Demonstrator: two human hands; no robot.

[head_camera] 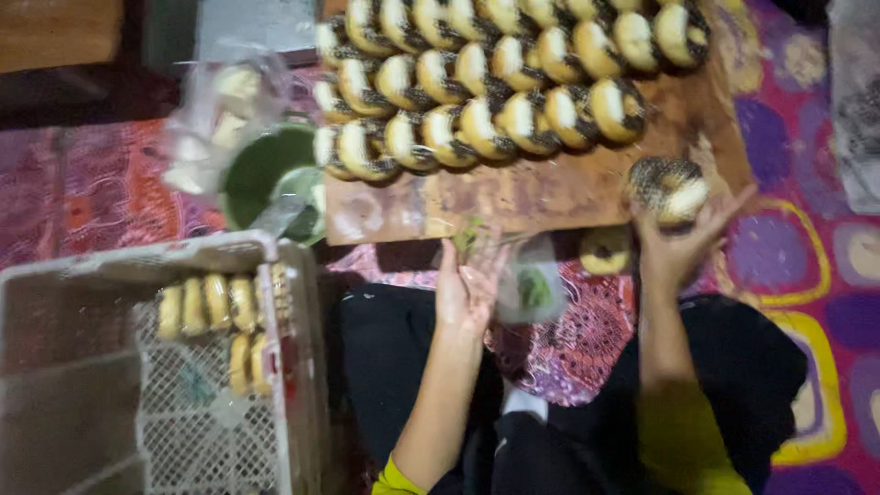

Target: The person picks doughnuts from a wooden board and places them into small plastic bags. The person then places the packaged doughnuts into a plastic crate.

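Observation:
My right hand holds a round doughnut coated in dark sprinkles, lifted just over the near right part of a worn wooden board. My left hand grips a thin clear plastic bag at the board's near edge. Rows of similar sprinkle-coated doughnuts stand on edge across the far part of the board. Another doughnut lies just below the board's edge, beside my right wrist.
A white plastic crate at the left holds several bagged doughnuts. A green bowl and a pile of clear bags sit left of the board. A patterned purple and red mat covers the floor.

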